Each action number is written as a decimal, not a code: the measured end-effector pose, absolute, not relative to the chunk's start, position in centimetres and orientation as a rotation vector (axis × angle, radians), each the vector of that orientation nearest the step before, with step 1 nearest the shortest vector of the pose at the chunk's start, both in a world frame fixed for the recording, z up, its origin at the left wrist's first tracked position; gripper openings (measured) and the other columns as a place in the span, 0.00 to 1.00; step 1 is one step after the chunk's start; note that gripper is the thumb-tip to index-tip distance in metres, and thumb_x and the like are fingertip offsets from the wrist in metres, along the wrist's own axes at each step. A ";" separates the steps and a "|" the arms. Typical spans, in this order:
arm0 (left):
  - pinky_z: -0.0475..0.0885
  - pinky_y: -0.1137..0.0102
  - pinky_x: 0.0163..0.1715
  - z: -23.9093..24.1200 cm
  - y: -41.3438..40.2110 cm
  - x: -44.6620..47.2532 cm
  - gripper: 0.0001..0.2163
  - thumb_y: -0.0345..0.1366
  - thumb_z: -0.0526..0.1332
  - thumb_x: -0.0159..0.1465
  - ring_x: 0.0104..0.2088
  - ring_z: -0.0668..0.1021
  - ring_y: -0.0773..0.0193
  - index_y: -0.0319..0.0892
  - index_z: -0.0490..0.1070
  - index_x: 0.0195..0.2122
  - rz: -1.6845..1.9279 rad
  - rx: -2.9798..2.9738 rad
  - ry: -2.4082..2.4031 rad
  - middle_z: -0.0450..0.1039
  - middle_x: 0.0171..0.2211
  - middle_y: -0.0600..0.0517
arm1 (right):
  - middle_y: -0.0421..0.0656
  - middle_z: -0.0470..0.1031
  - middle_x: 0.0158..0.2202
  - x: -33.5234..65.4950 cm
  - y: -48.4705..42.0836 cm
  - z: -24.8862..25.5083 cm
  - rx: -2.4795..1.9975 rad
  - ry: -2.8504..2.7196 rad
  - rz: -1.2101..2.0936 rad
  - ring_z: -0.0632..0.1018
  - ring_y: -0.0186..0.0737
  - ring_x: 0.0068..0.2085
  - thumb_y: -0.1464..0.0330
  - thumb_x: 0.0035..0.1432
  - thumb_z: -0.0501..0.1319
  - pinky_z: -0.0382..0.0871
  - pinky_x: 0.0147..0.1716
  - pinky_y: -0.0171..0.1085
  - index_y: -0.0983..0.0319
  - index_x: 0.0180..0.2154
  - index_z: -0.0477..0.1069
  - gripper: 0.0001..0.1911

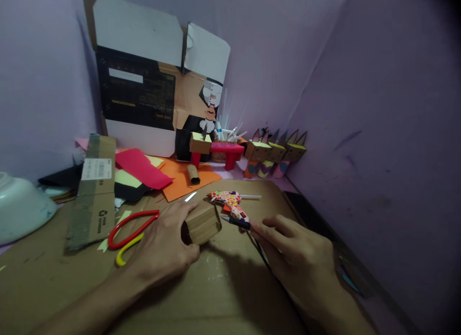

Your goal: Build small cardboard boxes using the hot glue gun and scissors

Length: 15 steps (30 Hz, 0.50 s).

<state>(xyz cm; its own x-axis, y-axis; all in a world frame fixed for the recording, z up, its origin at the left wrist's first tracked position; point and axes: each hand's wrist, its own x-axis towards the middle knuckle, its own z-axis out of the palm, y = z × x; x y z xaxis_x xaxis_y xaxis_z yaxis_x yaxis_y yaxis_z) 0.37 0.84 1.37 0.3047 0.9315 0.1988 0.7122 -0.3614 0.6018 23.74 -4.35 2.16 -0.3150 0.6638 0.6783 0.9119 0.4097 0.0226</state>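
Observation:
My left hand (167, 241) grips a small brown cardboard box (203, 223) from its left side, thumb below and fingers above. In my right hand (297, 258) is a black pen (237, 222), pinched between thumb and fingers. Its silver tip points left and lies close to the box's right edge; whether it touches I cannot tell. Just behind the pen lies a glue gun (230, 203) with a floral pattern and a clear glue stick in its back. Scissors (131, 229) with one red and one yellow handle loop rest left of my left hand, partly hidden by it.
A cardboard strip (94, 195) and a pale bowl (21, 210) stand at left. Red paper (142, 167) and orange paper (176, 176) lie behind. Several cardboard animal figures (277, 152) line the back right. An unfolded carton (140, 85) leans on the wall. Cardboard (201, 301) covers the table.

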 end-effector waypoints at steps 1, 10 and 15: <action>0.68 0.60 0.48 1.4 0.8 0.4 0.29 0.31 0.59 0.47 0.51 0.71 0.51 0.45 0.63 0.53 0.736 2.184 1.494 0.68 0.51 0.49 | 0.41 0.79 0.29 23.7 -4.4 2.1 -1.325 -2.076 -0.577 0.77 0.34 0.25 0.69 0.61 0.57 0.58 0.21 0.32 0.57 0.38 0.79 0.11; 0.67 0.57 0.50 1.5 0.6 1.0 0.29 0.35 0.59 0.49 0.51 0.70 0.51 0.42 0.62 0.55 0.711 2.215 1.613 0.68 0.52 0.47 | 0.39 0.79 0.28 23.0 -4.2 1.5 -1.349 -2.079 -0.700 0.76 0.34 0.25 0.71 0.59 0.58 0.53 0.21 0.34 0.56 0.38 0.78 0.10; 0.67 0.57 0.51 1.4 0.5 1.1 0.29 0.35 0.59 0.49 0.52 0.70 0.50 0.43 0.62 0.55 0.693 2.223 1.633 0.67 0.54 0.47 | 0.38 0.79 0.27 22.8 -4.3 1.3 -1.383 -2.068 -0.725 0.75 0.34 0.24 0.71 0.59 0.58 0.51 0.20 0.35 0.56 0.37 0.77 0.10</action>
